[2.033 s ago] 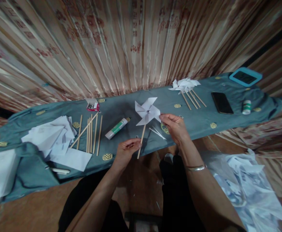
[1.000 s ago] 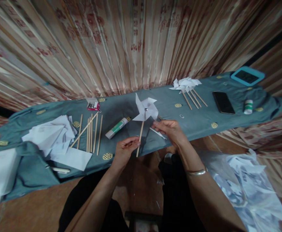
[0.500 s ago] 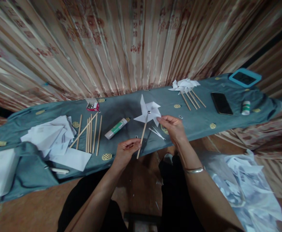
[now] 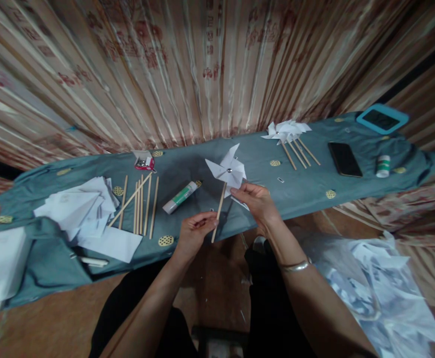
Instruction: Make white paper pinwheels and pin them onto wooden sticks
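Note:
A white paper pinwheel [image 4: 234, 173] with a silver pin at its centre stands tilted above the table on a thin wooden stick [image 4: 220, 203]. My left hand [image 4: 195, 231] pinches the lower part of that stick between thumb and fingers. With closed fingertips, my right hand [image 4: 257, 203] grips a lower blade on the pinwheel's right side; the exact contact is partly hidden by the fingers. Left of the pinwheel lies a glue stick [image 4: 180, 198] with a green label. White scissors are mostly covered by my right hand.
Several loose wooden sticks [image 4: 138, 206], a white paper pile [image 4: 79, 209] and a small red box of pins [image 4: 144, 161] lie left. Finished pinwheels [image 4: 288, 132], a phone [image 4: 345, 159], another glue stick [image 4: 383, 166] and a blue-framed device [image 4: 382, 119] are right. A plastic bag [image 4: 381, 288] sits below.
The pinwheel's blades have turned about the pin. My right hand has moved a little left and down, now covering much of the scissors. My left hand keeps its hold on the stick.

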Available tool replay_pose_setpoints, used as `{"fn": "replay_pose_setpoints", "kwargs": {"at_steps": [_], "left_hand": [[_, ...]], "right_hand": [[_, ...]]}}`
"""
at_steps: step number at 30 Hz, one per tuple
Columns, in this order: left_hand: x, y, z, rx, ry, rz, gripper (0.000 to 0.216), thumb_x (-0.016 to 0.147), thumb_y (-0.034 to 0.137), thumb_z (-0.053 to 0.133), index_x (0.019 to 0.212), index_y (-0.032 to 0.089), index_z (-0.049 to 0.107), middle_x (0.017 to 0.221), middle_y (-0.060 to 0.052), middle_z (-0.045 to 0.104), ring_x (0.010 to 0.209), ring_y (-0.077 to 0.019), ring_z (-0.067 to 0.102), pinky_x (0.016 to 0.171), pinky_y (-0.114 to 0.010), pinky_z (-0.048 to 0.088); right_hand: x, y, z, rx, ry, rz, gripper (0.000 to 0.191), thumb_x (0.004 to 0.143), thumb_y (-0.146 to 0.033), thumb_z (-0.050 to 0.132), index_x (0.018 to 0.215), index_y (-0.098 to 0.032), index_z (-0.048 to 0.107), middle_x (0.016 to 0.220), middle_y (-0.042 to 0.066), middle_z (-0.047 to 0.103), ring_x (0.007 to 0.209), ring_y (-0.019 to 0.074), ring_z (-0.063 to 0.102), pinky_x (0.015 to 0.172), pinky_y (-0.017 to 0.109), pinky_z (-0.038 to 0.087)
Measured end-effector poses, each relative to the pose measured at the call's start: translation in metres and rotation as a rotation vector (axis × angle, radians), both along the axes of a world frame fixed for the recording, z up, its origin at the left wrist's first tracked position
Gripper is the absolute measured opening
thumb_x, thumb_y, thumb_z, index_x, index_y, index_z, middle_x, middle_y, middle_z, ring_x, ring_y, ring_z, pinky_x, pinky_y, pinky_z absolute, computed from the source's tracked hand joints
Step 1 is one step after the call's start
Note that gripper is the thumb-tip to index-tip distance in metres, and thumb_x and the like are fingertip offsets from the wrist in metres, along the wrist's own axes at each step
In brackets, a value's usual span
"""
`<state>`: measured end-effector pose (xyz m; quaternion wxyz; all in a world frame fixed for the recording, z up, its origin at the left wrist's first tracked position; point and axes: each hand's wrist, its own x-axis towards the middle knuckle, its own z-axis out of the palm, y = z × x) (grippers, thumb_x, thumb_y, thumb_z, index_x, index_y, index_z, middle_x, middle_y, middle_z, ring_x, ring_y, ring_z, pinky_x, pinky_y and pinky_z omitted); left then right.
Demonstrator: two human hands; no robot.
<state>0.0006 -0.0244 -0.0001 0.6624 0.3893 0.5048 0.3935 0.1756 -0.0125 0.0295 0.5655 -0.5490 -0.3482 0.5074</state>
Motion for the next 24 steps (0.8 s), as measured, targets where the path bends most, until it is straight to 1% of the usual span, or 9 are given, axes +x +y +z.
{"fn": "replay_pose_setpoints", "kwargs": {"at_steps": [3, 7, 11, 13, 16, 19, 21, 24], "left_hand": [[-0.001, 0.001, 0.001, 0.000, 0.006, 0.004, 0.036, 0.044, 0.037, 0.091, 0.073, 0.019, 0.078, 0.071, -0.003, 0.076, 0.066, -0.0153, 0.067, 0.071, -0.028, 0.054], [-0.001, 0.001, 0.000, 0.014, 0.021, 0.014, 0.036, 0.045, 0.038, 0.090, 0.073, 0.019, 0.078, 0.071, -0.003, 0.076, 0.066, -0.0156, 0.066, 0.070, -0.028, 0.053], [0.001, 0.000, -0.002, 0.010, 0.021, -0.003, 0.035, 0.047, 0.037, 0.089, 0.075, 0.018, 0.079, 0.070, -0.003, 0.075, 0.065, -0.0148, 0.065, 0.070, -0.028, 0.052], [0.001, 0.000, -0.002, 0.003, 0.008, -0.007, 0.035, 0.046, 0.036, 0.090, 0.075, 0.018, 0.079, 0.070, -0.003, 0.075, 0.065, -0.0144, 0.065, 0.070, -0.027, 0.052], [0.002, 0.000, 0.000, -0.005, -0.006, 0.008, 0.034, 0.045, 0.035, 0.090, 0.073, 0.019, 0.079, 0.069, -0.002, 0.075, 0.064, -0.0141, 0.065, 0.069, -0.027, 0.053], [0.001, 0.000, 0.001, 0.003, 0.006, 0.020, 0.033, 0.044, 0.035, 0.090, 0.072, 0.020, 0.079, 0.070, -0.003, 0.076, 0.065, -0.0149, 0.066, 0.070, -0.027, 0.054], [0.001, 0.000, 0.001, 0.009, 0.016, 0.019, 0.034, 0.044, 0.037, 0.090, 0.071, 0.019, 0.079, 0.071, -0.004, 0.076, 0.065, -0.0155, 0.066, 0.070, -0.028, 0.054], [0.001, 0.000, 0.001, 0.011, 0.022, 0.012, 0.038, 0.043, 0.039, 0.091, 0.072, 0.019, 0.079, 0.070, -0.004, 0.076, 0.065, -0.0158, 0.067, 0.070, -0.028, 0.054]], "right_hand": [[0.001, -0.001, 0.001, 0.017, -0.002, 0.011, 0.045, 0.049, -0.060, 0.085, 0.054, -0.021, 0.064, 0.054, -0.005, 0.053, 0.053, 0.0087, 0.040, 0.054, 0.027, 0.034], [0.005, -0.002, 0.000, 0.017, 0.006, -0.003, 0.044, 0.050, -0.060, 0.085, 0.061, -0.021, 0.068, 0.056, -0.004, 0.054, 0.053, 0.0085, 0.038, 0.052, 0.027, 0.029], [0.003, -0.002, -0.002, 0.003, -0.030, 0.013, 0.045, 0.051, -0.061, 0.084, 0.059, -0.020, 0.069, 0.053, -0.003, 0.056, 0.051, 0.0085, 0.040, 0.050, 0.026, 0.027], [0.000, -0.003, 0.000, 0.005, -0.059, 0.051, 0.043, 0.053, -0.061, 0.083, 0.060, -0.020, 0.072, 0.052, -0.002, 0.059, 0.050, 0.0088, 0.041, 0.049, 0.026, 0.027], [0.001, -0.007, 0.007, 0.008, -0.079, 0.151, 0.040, 0.057, -0.059, 0.083, 0.059, -0.020, 0.073, 0.053, -0.001, 0.062, 0.049, 0.0084, 0.041, 0.047, 0.025, 0.027], [0.008, -0.012, 0.016, -0.009, -0.004, 0.203, 0.041, 0.058, -0.059, 0.082, 0.055, -0.020, 0.070, 0.057, 0.001, 0.065, 0.048, 0.0079, 0.042, 0.045, 0.025, 0.025], [0.016, -0.013, 0.020, 0.015, 0.055, 0.142, 0.041, 0.058, -0.058, 0.083, 0.054, -0.020, 0.068, 0.059, 0.001, 0.066, 0.046, 0.0068, 0.037, 0.044, 0.025, 0.021], [0.027, -0.010, 0.017, 0.066, 0.051, -0.037, 0.042, 0.057, -0.058, 0.084, 0.053, -0.020, 0.065, 0.061, 0.001, 0.066, 0.044, 0.0055, 0.030, 0.044, 0.026, 0.017]]}}
